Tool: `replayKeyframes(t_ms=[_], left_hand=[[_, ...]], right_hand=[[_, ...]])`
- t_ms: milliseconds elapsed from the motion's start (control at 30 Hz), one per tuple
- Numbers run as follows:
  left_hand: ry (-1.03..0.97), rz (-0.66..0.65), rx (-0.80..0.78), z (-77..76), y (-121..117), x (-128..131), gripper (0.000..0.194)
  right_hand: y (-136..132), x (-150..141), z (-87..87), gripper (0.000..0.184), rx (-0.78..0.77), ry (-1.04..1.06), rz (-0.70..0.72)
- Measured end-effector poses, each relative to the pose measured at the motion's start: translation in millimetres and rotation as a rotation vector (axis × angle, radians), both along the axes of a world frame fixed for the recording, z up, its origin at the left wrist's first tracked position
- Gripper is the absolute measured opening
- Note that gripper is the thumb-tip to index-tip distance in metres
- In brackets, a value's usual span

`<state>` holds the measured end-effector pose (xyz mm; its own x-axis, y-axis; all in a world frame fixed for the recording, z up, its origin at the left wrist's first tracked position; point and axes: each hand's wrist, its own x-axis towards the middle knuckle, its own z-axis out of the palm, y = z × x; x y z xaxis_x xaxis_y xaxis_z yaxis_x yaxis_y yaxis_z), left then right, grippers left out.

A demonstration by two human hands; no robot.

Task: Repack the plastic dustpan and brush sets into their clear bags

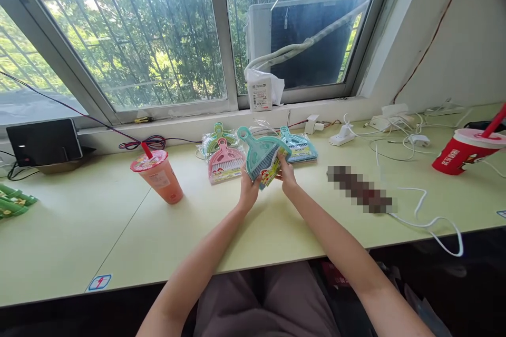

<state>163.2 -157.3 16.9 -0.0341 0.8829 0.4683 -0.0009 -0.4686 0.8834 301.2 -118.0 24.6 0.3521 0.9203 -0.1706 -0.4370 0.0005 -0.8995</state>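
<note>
Both my hands hold a teal mini dustpan and brush set tilted up above the pale green desk. My left hand grips its lower left edge. My right hand pinches the colourful label at its lower right. Behind it on the desk lie a pink set, a green set and another teal set, all in clear wrapping.
A pink drink cup with a red straw stands left of my hands. A red cup lies at the far right among white chargers and cables. A dark tablet leans at the far left. A blurred patch and a white cable lie to the right.
</note>
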Motion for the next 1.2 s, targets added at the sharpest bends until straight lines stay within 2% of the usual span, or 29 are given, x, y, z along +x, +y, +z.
replayKeyframes(t_ms=[67, 200, 267, 400, 467, 600, 633, 667, 767, 833, 900, 967, 1100, 1200], left_hand=[[-0.024, 0.033, 0.002, 3.4, 1, -4, 0.059], [-0.099, 0.119, -0.023, 12.9, 4, -15, 0.058], [-0.102, 0.135, -0.016, 15.6, 6, -19, 0.057], [-0.024, 0.071, 0.004, 9.7, 9, -18, 0.061], [0.004, 0.024, -0.039, 2.9, 7, -12, 0.067], [0.064, -0.191, -0.198, -4.0, -6, 3, 0.080], [0.068, -0.190, -0.179, -2.9, -10, 5, 0.082], [0.063, -0.130, -0.128, -0.8, -14, 7, 0.084], [0.111, 0.250, 0.106, 8.6, -20, 2, 0.078], [0.284, 0.387, 0.240, 14.5, -18, -7, 0.063], [0.498, 0.379, 0.328, 18.5, -13, -16, 0.045], [0.660, 0.311, 0.354, 20.6, -7, -23, 0.033], [0.835, 0.133, 0.314, 21.1, -1, -25, 0.034], [0.906, 0.082, 0.286, 18.8, -1, -21, 0.037]], right_hand=[[1, -2, 2.9, 0.043, 0.049, 0.022, 0.058], [2, -7, 4.1, 0.046, 0.223, 0.060, 0.323], [2, -8, 2.5, 0.047, 0.283, 0.047, 0.392], [1, -7, -1.0, 0.046, 0.239, 0.058, 0.245], [1, -6, -1.5, 0.045, 0.215, 0.080, 0.164], [1, -4, 0.0, 0.042, 0.262, 0.148, 0.048], [1, -4, 0.6, 0.042, 0.273, 0.164, 0.027], [1, -4, 1.3, 0.041, 0.276, 0.173, 0.010], [-1, -4, 3.3, 0.040, 0.252, 0.165, -0.009], [-4, -7, 4.5, 0.041, 0.242, 0.145, -0.005], [-8, -11, 5.3, 0.045, 0.242, 0.116, 0.016], [-10, -17, 4.5, 0.048, 0.256, 0.073, 0.055], [-11, -27, -4.3, 0.046, 0.256, -0.045, 0.070], [-8, -29, -13.8, 0.044, 0.199, -0.080, 0.017]])
